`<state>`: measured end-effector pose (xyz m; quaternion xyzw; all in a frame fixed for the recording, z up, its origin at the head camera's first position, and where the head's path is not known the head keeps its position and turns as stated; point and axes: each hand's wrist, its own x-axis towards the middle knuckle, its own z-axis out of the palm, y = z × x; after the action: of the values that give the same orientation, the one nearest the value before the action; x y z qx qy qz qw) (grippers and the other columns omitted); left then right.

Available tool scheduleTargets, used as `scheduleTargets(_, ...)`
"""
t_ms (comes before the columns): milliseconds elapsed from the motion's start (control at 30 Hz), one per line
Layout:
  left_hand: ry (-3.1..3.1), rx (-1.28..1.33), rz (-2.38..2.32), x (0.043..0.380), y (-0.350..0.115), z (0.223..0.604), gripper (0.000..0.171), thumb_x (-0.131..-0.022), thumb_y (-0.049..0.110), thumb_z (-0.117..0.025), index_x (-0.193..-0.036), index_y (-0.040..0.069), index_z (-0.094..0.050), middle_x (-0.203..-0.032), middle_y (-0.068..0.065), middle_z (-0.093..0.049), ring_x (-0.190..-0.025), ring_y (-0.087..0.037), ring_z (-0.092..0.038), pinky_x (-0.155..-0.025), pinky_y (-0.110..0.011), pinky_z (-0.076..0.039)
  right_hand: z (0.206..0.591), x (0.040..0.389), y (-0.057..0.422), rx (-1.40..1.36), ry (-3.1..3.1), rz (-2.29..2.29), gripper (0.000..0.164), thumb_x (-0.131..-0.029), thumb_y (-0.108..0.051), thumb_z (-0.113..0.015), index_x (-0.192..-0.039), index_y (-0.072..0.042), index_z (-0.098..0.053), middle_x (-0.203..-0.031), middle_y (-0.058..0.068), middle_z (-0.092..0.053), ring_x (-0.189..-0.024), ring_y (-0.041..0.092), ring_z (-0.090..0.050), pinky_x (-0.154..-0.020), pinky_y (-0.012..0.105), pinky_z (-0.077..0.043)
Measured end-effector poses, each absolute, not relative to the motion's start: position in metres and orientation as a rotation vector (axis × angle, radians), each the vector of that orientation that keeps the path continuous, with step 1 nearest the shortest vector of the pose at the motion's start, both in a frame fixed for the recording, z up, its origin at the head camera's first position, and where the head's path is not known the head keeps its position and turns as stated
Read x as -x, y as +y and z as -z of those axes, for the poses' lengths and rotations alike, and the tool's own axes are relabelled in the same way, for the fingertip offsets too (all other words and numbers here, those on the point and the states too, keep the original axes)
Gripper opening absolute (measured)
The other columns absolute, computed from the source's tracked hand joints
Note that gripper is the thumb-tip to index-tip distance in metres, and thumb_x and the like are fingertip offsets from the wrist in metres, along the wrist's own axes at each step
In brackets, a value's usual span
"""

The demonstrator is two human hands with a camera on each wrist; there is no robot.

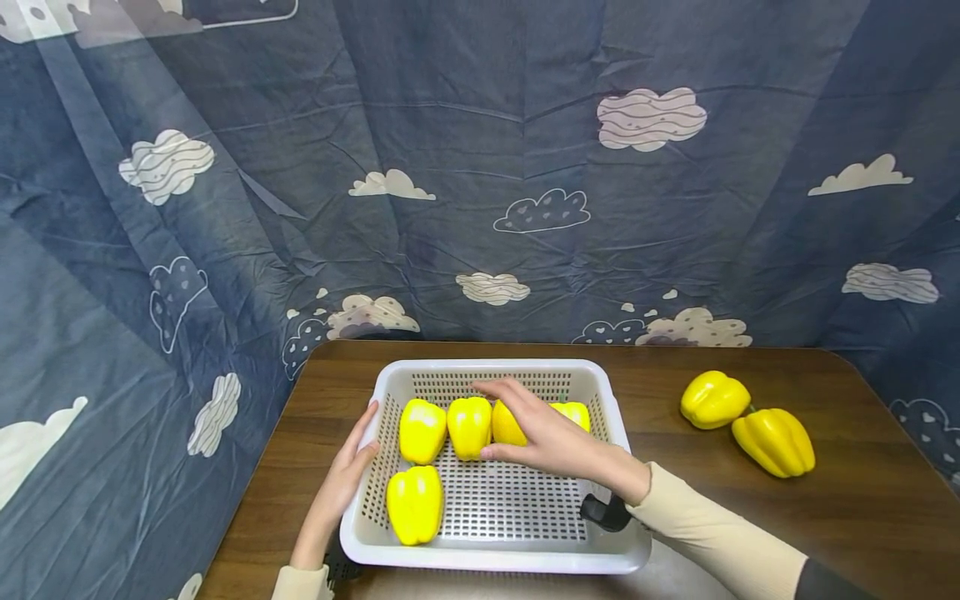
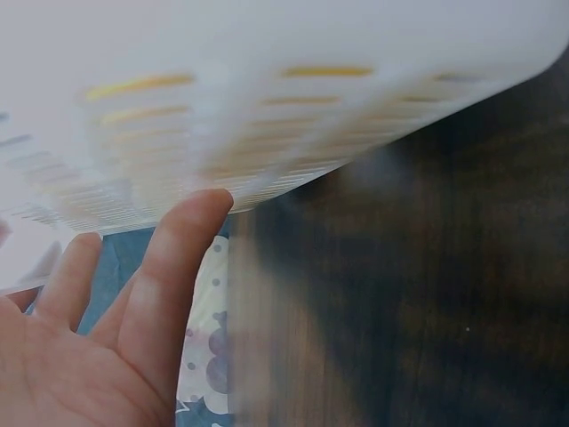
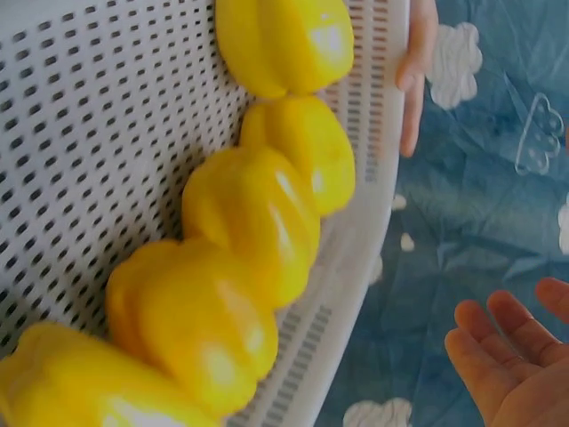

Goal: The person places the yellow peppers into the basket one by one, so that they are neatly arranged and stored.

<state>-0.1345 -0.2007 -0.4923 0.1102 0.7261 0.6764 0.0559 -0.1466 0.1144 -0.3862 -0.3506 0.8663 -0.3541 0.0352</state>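
Several yellow bell peppers (image 1: 422,432) lie in a white perforated plastic basket (image 1: 495,560), most in a row along its far side. One more bell pepper (image 1: 415,505) sits at the near left corner. My left hand (image 1: 341,477) rests against the basket's left side, its fingers fairly straight along the outer wall (image 2: 356,44). Over the row of peppers, my right hand (image 1: 543,433) reaches in from the right, fingers extended and thumb apart, partly covering two peppers. In the right wrist view that hand (image 3: 520,365) has nothing between its relaxed fingers.
Two more yellow bell peppers, one behind (image 1: 715,400) and one nearer (image 1: 774,442), lie on the brown wooden table (image 1: 862,500) to the basket's right. A dark blue cloth (image 1: 480,250) with cloud prints hangs behind the table.
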Motion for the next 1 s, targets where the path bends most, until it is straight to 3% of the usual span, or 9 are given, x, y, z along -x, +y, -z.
scheduleTargets(233, 2.191, -0.328, -2.064, 0.134, -0.201, 0.491, 0.054, -0.103, 0.014, -0.037, -0.154, 0.018, -0.02, -0.157, -0.017, -0.012, -0.132, -0.05, -0.029, -0.091, -0.062, -0.039, 0.384, 0.144, 0.144, 1.056, 2.722, 1.157, 0.072, -0.086, -0.038, -0.07, -0.145, -0.011, -0.036, -0.142, 0.007, -0.041, -0.127, 0.026, -0.043, -0.101, 0.048, -0.039)
scheduleTargets(600, 2.177, -0.327, -2.073, 0.133, -0.201, 0.491, 0.054, -0.103, 0.013, -0.037, -0.154, 0.018, -0.02, -0.157, -0.016, -0.012, -0.133, -0.05, -0.027, -0.091, -0.062, -0.039, 0.391, 0.14, 0.19, 1.033, 2.865, 1.261, 0.071, -0.084, -0.021, -0.074, -0.143, -0.007, -0.037, -0.133, 0.008, -0.049, -0.122, 0.025, -0.047, -0.1, 0.041, -0.041)
scheduleTargets(867, 2.182, -0.328, -2.072, 0.133, -0.2, 0.492, 0.054, -0.103, 0.013, -0.037, -0.154, 0.017, -0.02, -0.157, -0.017, -0.012, -0.132, -0.05, -0.028, -0.091, -0.062, -0.039, 0.401, 0.136, 0.215, 0.984, 2.978, 1.283, 0.071, -0.08, -0.012, -0.077, -0.141, -0.007, -0.041, -0.128, 0.004, -0.051, -0.116, 0.022, -0.051, -0.097, 0.03, -0.042)
scheduleTargets(1000, 2.173, -0.331, -2.08, 0.134, -0.2, 0.491, 0.054, -0.103, 0.012, -0.037, -0.154, 0.017, -0.02, -0.157, -0.017, -0.012, -0.132, -0.05, -0.028, -0.091, -0.062, -0.039, 0.404, 0.133, 0.222, 0.911, 2.977, 1.333, 0.074, -0.078, -0.009, -0.079, -0.141, -0.009, -0.042, -0.13, 0.004, -0.05, -0.116, 0.024, -0.05, -0.099, 0.017, -0.036)
